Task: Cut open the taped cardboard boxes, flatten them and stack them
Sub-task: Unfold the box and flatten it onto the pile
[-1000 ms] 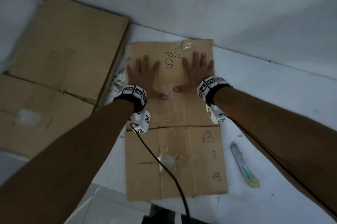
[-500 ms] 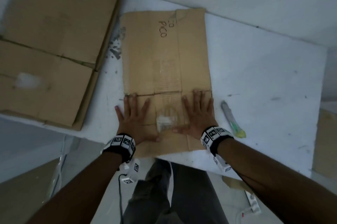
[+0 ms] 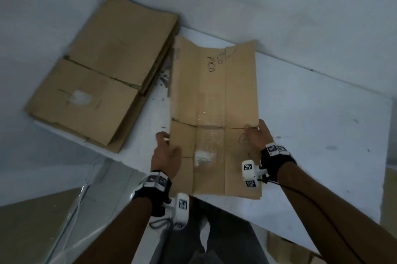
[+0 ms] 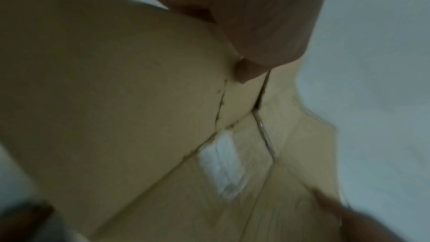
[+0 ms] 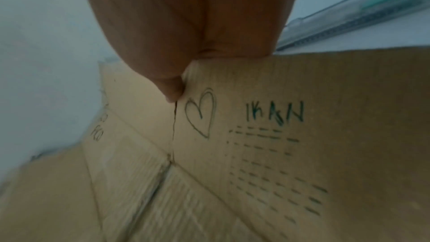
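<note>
In the middle of the head view, the flattened cardboard box (image 3: 214, 100) is held at its two long edges, and its far end points to the upper part of the frame over the white table (image 3: 311, 117). The left hand (image 3: 164, 154) grips the left edge, with the thumb on the top face and the fingers curled under it. The right hand (image 3: 256, 134) holds the right edge in the same way; in the right wrist view its thumb (image 5: 172, 89) presses on the cardboard beside a drawn heart (image 5: 201, 112) (the letters next to it are in green ink). Clear tape (image 3: 203, 156) is on the central strip of the box. In the upper left of the frame, a stack of flattened boxes (image 3: 103, 74) lies on the table, just beside the held box. A cutter (image 5: 363, 12) is visible in the upper right of the right wrist view, on the table behind the box edge.
</note>
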